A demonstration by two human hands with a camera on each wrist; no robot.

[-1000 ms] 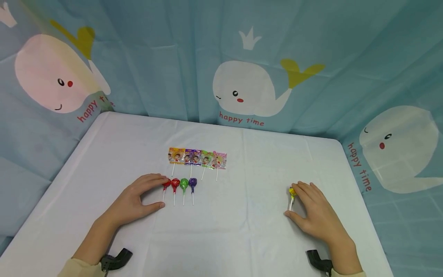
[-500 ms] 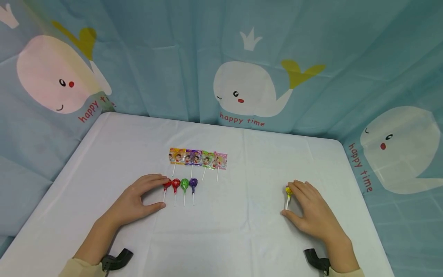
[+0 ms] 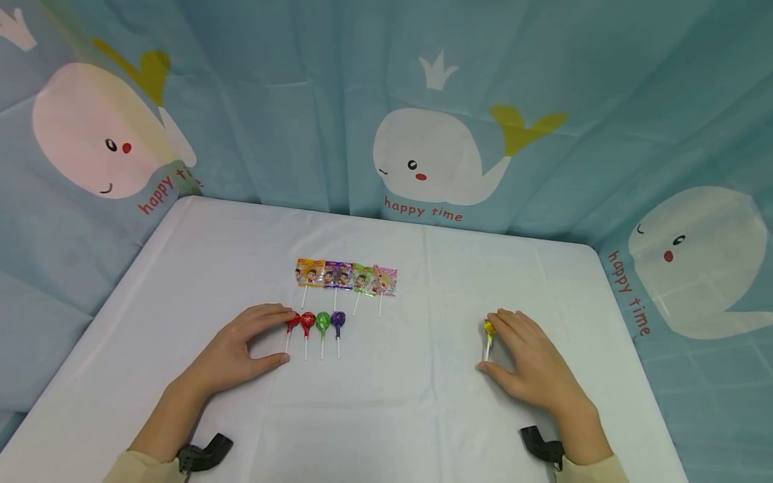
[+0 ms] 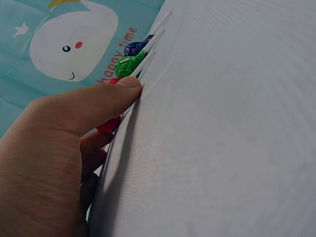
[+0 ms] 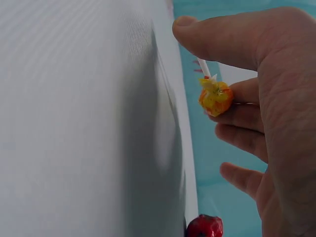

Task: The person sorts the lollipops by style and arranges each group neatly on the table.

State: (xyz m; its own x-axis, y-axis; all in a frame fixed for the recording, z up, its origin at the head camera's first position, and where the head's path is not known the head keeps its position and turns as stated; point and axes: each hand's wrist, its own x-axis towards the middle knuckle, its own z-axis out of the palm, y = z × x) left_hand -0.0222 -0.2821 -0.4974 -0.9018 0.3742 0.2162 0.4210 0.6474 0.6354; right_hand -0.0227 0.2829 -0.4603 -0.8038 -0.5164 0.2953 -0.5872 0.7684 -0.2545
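Note:
My left hand (image 3: 235,345) holds the leftmost red lollipop (image 3: 293,323), with fingers at its candy end and the thumb by the stick's tip. Beside it, in a row, lie another red lollipop (image 3: 308,320), a green lollipop (image 3: 323,323) and a purple lollipop (image 3: 338,320). Well apart on the right, my right hand (image 3: 534,362) holds a yellow lollipop (image 3: 489,327) lengthwise between thumb and fingers. Its yellow and orange wrapper (image 5: 216,98) shows in the right wrist view. My left fingers partly hide the first red lollipop.
Behind the row lie several flat-packed lollipops: orange (image 3: 311,273), purple (image 3: 338,275), green (image 3: 364,280) and pink (image 3: 386,281). A white cloth (image 3: 386,429) covers the table, backed by a blue whale-print curtain (image 3: 272,134). A shiny red ball shape (image 5: 205,227) shows low in the right wrist view.
My right hand has moved left across the table, carrying the yellow lollipop with it. The left hand and the lollipop row have kept their places.

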